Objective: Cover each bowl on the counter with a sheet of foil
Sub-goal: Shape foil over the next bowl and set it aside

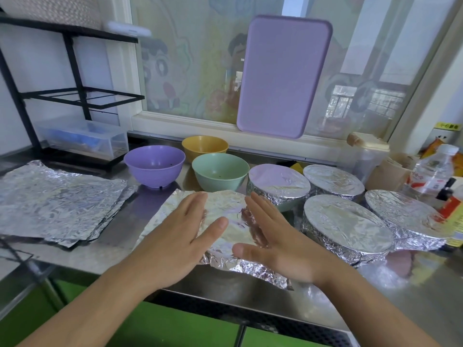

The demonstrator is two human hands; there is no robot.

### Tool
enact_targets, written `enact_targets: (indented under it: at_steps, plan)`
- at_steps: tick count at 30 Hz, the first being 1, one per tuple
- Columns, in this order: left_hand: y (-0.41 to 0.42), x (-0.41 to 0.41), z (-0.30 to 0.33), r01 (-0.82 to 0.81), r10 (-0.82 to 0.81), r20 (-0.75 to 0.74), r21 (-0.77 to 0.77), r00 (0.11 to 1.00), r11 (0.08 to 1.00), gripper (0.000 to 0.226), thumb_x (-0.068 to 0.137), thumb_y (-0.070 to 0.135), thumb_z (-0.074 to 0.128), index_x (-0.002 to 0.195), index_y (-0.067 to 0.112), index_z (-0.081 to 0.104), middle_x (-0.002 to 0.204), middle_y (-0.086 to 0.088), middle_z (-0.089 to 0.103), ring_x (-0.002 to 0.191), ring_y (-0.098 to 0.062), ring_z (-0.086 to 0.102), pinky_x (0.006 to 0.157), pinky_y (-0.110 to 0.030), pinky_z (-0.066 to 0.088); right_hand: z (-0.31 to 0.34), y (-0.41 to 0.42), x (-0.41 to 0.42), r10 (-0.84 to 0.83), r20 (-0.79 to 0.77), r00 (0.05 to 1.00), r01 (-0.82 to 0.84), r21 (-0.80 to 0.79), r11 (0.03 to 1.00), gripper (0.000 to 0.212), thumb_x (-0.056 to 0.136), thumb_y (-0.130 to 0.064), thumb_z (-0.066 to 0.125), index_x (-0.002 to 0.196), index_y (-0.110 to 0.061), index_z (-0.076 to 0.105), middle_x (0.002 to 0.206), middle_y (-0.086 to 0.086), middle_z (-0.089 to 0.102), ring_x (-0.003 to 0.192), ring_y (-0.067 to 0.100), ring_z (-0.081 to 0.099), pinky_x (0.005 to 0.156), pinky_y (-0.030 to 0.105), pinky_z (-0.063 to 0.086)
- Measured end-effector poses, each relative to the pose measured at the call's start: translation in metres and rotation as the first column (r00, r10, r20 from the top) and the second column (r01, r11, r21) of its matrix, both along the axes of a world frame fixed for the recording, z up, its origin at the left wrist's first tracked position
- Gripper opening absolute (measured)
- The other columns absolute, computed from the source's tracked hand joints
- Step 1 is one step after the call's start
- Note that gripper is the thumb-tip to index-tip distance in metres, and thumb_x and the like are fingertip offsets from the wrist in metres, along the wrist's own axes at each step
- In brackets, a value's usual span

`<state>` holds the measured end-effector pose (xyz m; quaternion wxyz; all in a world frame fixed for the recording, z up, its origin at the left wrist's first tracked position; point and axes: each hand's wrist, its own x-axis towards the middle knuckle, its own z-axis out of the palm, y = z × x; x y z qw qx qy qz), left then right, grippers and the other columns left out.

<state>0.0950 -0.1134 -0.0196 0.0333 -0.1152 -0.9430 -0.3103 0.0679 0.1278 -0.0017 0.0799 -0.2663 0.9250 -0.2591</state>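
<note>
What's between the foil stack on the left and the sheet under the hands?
Only a bare strip of steel counter separates the foil stack from the sheet under both hands, seen in the head view.

Landmark: foil sheet [225,216]
Left: foil stack [57,201]
Behind: three open bowls [217,171]
Right: four covered bowls [345,221]

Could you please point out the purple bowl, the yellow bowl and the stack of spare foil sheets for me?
Round purple plastic bowl [154,163]: head view, on its inner floor.
Round yellow plastic bowl [205,144]: head view, on its inner wall.
Stack of crinkled silver foil sheets [57,201]: head view, middle of the top sheet.
</note>
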Motion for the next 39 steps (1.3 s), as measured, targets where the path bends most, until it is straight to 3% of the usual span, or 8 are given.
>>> enact_targets:
  at_steps: [7, 10, 21, 25, 30, 33, 36, 39]
  plan:
    - [0.0, 0.014, 0.007, 0.038, -0.019, 0.101, -0.188, 0.995, 0.981, 0.118, 0.079, 0.093, 0.028, 0.161, 0.03, -0.028, 0.164, 0.027, -0.031, 0.148, 0.012, -0.024, 0.121, -0.019, -0.004, 0.006, -0.006, 0.006, -0.002, -0.038, 0.999, 0.006, 0.105, 0.994, 0.125, 0.078, -0.085, 0.064, 0.163, -0.043, -0.017, 0.165, -0.033, -0.025, 0.151, -0.009, -0.026, 0.13, 0.033, -0.001]
    - [-0.002, 0.01, 0.005, 0.042, -0.015, 0.124, -0.214, 0.992, 0.976, 0.124, 0.075, 0.096, 0.028, 0.16, 0.029, -0.031, 0.166, 0.022, -0.032, 0.151, 0.009, -0.025, 0.124, -0.023, -0.003, 0.004, -0.008, 0.006, 0.027, -0.054, 0.998, -0.023, 0.08, 0.996, 0.118, 0.079, -0.08, 0.069, 0.158, -0.053, -0.013, 0.149, -0.052, -0.022, 0.145, -0.021, -0.022, 0.126, 0.026, 0.003]
    - [-0.008, 0.005, 0.001, 0.102, -0.078, 0.078, -0.386, 0.994, 0.917, 0.137, 0.069, 0.101, 0.028, 0.158, 0.018, -0.034, 0.156, 0.02, -0.038, 0.14, 0.009, -0.032, 0.115, -0.016, -0.01, -0.002, -0.002, 0.003, 0.041, -0.071, 0.997, -0.034, 0.106, 0.994, 0.126, 0.08, -0.072, 0.075, 0.16, -0.047, -0.019, 0.155, -0.044, -0.027, 0.15, -0.013, -0.025, 0.125, 0.023, 0.0]
    - [-0.007, 0.006, 0.004, 0.115, -0.075, 0.116, -0.385, 0.99, 0.916, 0.134, 0.07, 0.094, 0.032, 0.157, 0.017, -0.035, 0.152, 0.02, -0.04, 0.14, 0.008, -0.032, 0.115, -0.017, -0.01, 0.004, 0.002, -0.002, 0.022, 0.067, 0.998, -0.027, 0.076, 0.997, 0.124, 0.084, -0.073, 0.069, 0.161, -0.043, -0.024, 0.16, -0.037, -0.032, 0.149, -0.013, -0.025, 0.13, 0.033, 0.002]
    - [-0.019, -0.002, 0.008, 0.143, -0.086, 0.184, -0.318, 0.979, 0.937, 0.137, 0.067, 0.094, 0.042, 0.158, 0.025, -0.034, 0.155, 0.023, -0.042, 0.145, 0.009, -0.029, 0.125, -0.023, -0.004, 0.004, -0.005, 0.006, 0.023, 0.014, 1.0, -0.024, 0.08, 0.997, 0.114, 0.087, -0.077, 0.06, 0.149, -0.051, -0.032, 0.145, -0.044, -0.04, 0.148, -0.013, -0.027, 0.127, 0.029, 0.001]
    - [-0.035, -0.004, 0.012, 0.122, -0.065, 0.225, -0.25, 0.972, 0.961, 0.136, 0.067, 0.095, 0.05, 0.16, 0.036, -0.03, 0.161, 0.029, -0.039, 0.153, 0.007, -0.022, 0.131, -0.032, 0.003, -0.004, -0.011, 0.015, -0.037, -0.068, 0.997, 0.044, 0.097, 0.994, 0.12, 0.088, -0.078, 0.055, 0.159, -0.033, -0.03, 0.161, -0.028, -0.035, 0.151, -0.005, -0.03, 0.126, 0.026, -0.005]
    - [-0.035, -0.001, 0.017, 0.091, -0.062, 0.205, -0.133, 0.977, 0.987, 0.139, 0.059, 0.105, 0.054, 0.163, 0.045, -0.016, 0.167, 0.035, -0.016, 0.156, 0.008, -0.002, 0.131, -0.038, 0.017, -0.014, -0.019, 0.025, -0.093, -0.137, 0.986, 0.103, 0.074, 0.992, 0.119, 0.094, -0.074, 0.053, 0.162, -0.02, -0.029, 0.168, -0.014, -0.033, 0.153, 0.0, -0.031, 0.123, 0.023, -0.008]
    - [-0.018, -0.002, 0.011, 0.003, 0.012, 0.133, -0.11, 0.991, 0.994, 0.142, 0.053, 0.11, 0.048, 0.166, 0.036, 0.003, 0.172, 0.02, 0.009, 0.156, -0.002, 0.018, 0.126, -0.041, 0.03, -0.022, -0.026, 0.029, -0.129, -0.195, 0.972, 0.138, 0.034, 0.99, 0.117, 0.096, -0.069, 0.054, 0.162, -0.016, -0.027, 0.171, -0.008, -0.03, 0.155, 0.005, -0.03, 0.123, 0.021, -0.011]
